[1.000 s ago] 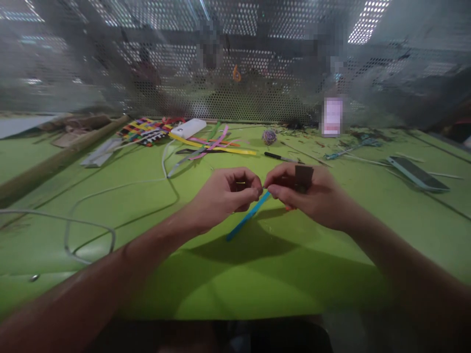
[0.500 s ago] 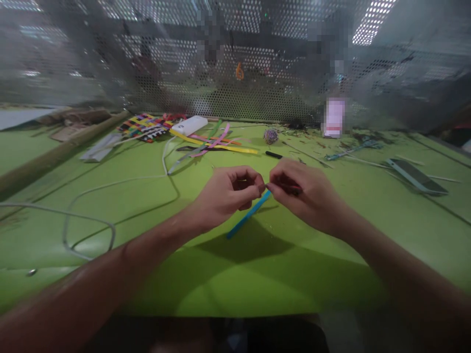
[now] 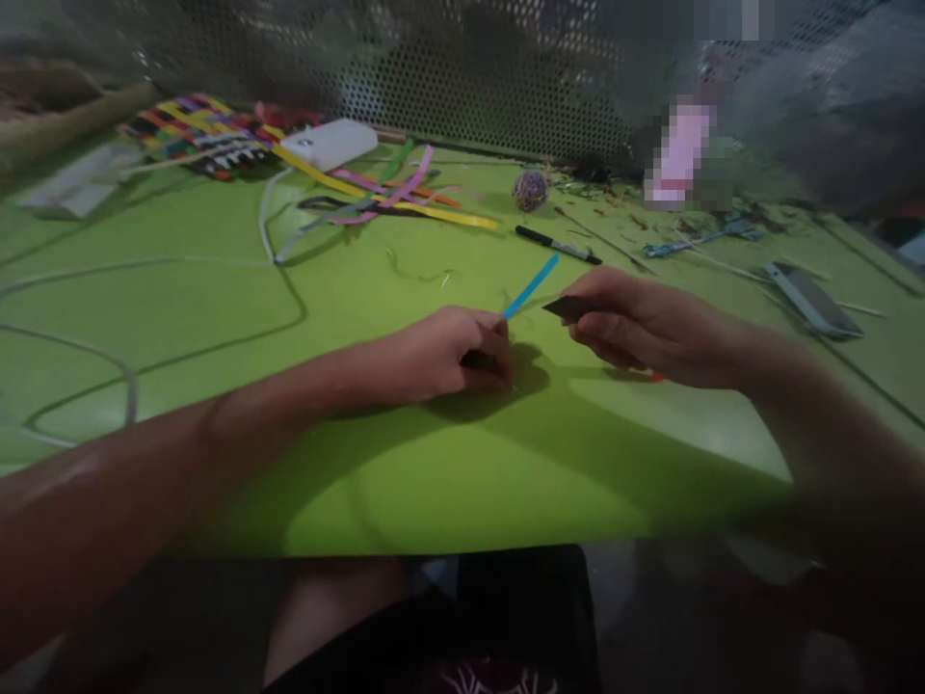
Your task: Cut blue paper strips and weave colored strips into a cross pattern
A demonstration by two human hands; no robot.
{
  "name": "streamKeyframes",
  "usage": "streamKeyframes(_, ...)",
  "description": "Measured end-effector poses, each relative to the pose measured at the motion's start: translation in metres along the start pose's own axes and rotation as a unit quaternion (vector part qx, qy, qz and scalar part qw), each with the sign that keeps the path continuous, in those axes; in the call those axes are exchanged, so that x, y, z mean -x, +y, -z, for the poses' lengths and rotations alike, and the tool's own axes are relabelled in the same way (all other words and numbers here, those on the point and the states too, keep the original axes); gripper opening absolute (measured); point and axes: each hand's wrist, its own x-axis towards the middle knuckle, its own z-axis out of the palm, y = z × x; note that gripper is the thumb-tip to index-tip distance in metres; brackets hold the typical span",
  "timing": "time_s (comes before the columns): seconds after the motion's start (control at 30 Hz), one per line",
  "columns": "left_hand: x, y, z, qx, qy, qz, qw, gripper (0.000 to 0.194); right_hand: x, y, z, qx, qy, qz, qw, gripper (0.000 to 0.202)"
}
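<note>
Since the earlier frame, the left hand and the right hand had been drawn apart, and the blue strip, previously slanted toward the near left, had been turned so that it was pointed toward the far right. Its near end was held by the curled fingers of the left hand, low over the green table; how the fingertips were placed could not be told, as they were partly hidden. By the right hand a dark blade was held, clamped between thumb and fingers, with its tip aimed left, near the strip but apart from it. A small orange piece was seen just below that hand; whether it was joined to the blade could not be told. Beyond the hands, a black pen was laid slantwise, with a speckled ball set farther back. On the far left, a yellow strip was crossed by a pink strip, near a white box and a many-coloured woven piece. Across the left side a pale cable was trailed. On the right, a phone was rested.
</note>
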Motion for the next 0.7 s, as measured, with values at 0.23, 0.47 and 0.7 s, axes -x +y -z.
streamKeyframes(0.23, 0.003, 0.003, 0.007, -0.009, -0.003, 0.011, 1.0, 0.014, -0.02, 0.007, -0.003, 0.117, -0.056, 0.15, 0.98, 0.026)
streamKeyframes(0.47, 0.004, 0.012, 0.011, -0.042, -0.007, 0.024, 0.999, 0.02, -0.009, 0.019, -0.025, 0.173, 0.027, 0.228, 0.958, 0.016)
streamKeyframes(0.7, 0.003, 0.014, 0.012, -0.077, -0.019, 0.023, 0.997, 0.021, -0.003, 0.018, -0.039, 0.166, 0.075, 0.236, 0.954, 0.018)
